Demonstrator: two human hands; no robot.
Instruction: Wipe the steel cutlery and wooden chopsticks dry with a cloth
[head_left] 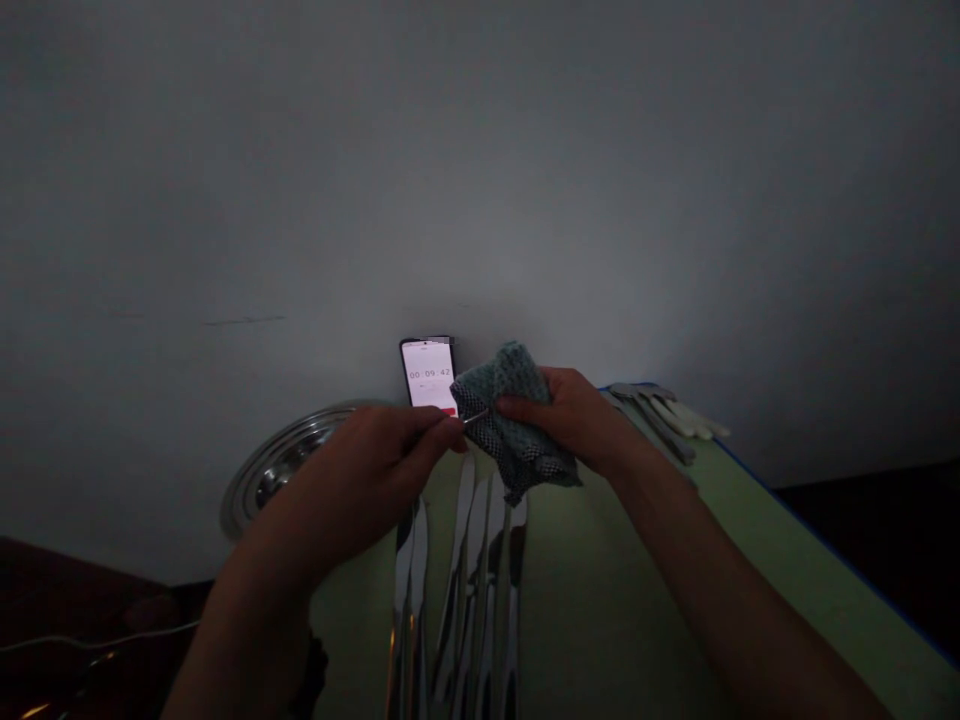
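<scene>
My left hand (397, 450) is closed on a thin metal piece of cutlery (477, 416), pinched between thumb and fingers. Only a short stretch of it shows, so its kind is not clear. My right hand (581, 415) grips a grey-green woven cloth (517, 385), which is folded over the far part of the cutlery. Below both hands, several shiny table knives (472, 590) lie side by side on the pale green tabletop (600, 600), their handles toward me.
A phone (429, 375) showing a running timer leans on the grey wall (480, 180). At the left stands a round metal dish (240, 500), partly behind my left arm. More cutlery (660, 412), some with white handles, lies at the back right near the blue table edge (825, 555).
</scene>
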